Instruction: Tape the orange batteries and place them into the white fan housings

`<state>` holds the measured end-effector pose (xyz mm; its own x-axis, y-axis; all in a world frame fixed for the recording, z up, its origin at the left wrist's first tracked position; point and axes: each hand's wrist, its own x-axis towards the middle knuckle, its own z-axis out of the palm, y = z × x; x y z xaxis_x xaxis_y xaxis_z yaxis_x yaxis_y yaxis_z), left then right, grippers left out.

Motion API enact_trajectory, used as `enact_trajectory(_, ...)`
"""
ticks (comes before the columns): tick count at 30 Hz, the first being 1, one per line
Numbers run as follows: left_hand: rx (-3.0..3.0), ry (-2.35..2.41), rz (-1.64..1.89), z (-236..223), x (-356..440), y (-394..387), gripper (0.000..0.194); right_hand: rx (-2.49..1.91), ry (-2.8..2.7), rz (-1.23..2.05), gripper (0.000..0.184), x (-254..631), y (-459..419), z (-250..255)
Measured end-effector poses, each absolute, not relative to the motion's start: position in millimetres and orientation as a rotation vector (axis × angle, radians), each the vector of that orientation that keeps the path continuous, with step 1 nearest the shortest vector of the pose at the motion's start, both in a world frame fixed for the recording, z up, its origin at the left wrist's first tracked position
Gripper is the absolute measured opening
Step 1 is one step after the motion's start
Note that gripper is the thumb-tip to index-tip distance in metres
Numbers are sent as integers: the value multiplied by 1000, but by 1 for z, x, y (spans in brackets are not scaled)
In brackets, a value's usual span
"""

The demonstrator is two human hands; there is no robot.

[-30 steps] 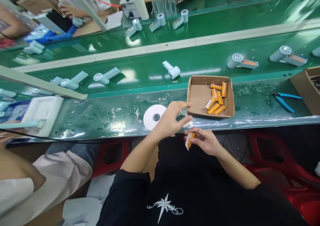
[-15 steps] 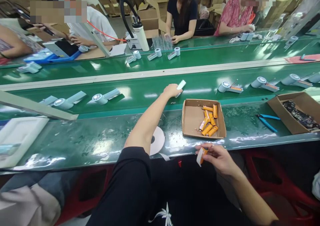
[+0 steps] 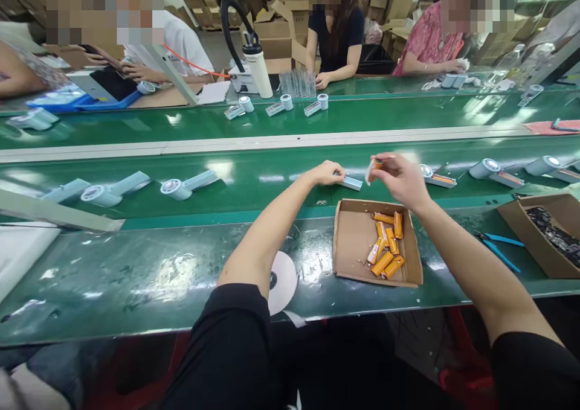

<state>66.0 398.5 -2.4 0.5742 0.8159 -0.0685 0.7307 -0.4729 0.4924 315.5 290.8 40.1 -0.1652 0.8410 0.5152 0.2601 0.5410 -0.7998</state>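
The largest thing is the green belt [image 3: 254,183], which crosses the whole view. In front of it runs the green work surface [image 3: 136,277]. On this surface stands an open cardboard box [image 3: 354,241], and farther right a second box [image 3: 525,236] with dark small parts inside. Left of the first box lies a white roll [image 3: 285,283], partly hidden by the left forearm.

The left hand [image 3: 327,173] is above the belt; its fingers are closed on one end of a pale blue unit [image 3: 352,183], whose long part points to the right. The right hand [image 3: 401,177], a little blurred, is just beside, and its fingers pinch an orange piece [image 3: 376,164] with a white flap. This piece is near the unit, with a gap between them. Other pale blue units [image 3: 176,188] lie along the belt on both sides.

Blue-handled pliers [image 3: 502,254] rest beside the second box. The smallest are the loose orange pieces [image 3: 383,264], gathered in the right part of the first box.
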Motion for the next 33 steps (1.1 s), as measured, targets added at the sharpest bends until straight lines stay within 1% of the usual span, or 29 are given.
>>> enact_trajectory(2,2315,1260,260,-5,69,400,20,-1057,-1837,681,33,308,325,25)
enact_trajectory(5,2297,1367,288,-11,75,397,27,-1268,-2099,534,29,302,350,12)
enact_trajectory(11,2248,1505,274,-19,90,389,27,-1447,-2547,239,25,301,353,11)
enact_trajectory(14,2224,1547,273,-18,97,388,31,-1574,-2627,142,30,300,353,14)
enact_trajectory(19,2201,1576,271,-16,104,384,33,-1681,-2692,124,40,290,352,15)
enact_trajectory(25,2146,1585,316,-21,108,389,37,-1499,-2955,57,51,282,359,1)
enact_trajectory(27,2127,1573,329,-23,111,392,37,-1518,-3007,61,54,284,363,-1)
enact_trajectory(30,2111,1579,324,-22,117,393,35,-1621,-3002,38,56,284,361,4)
enact_trajectory(33,2091,1616,281,-16,123,391,35,-1670,-3005,3,53,280,356,14)
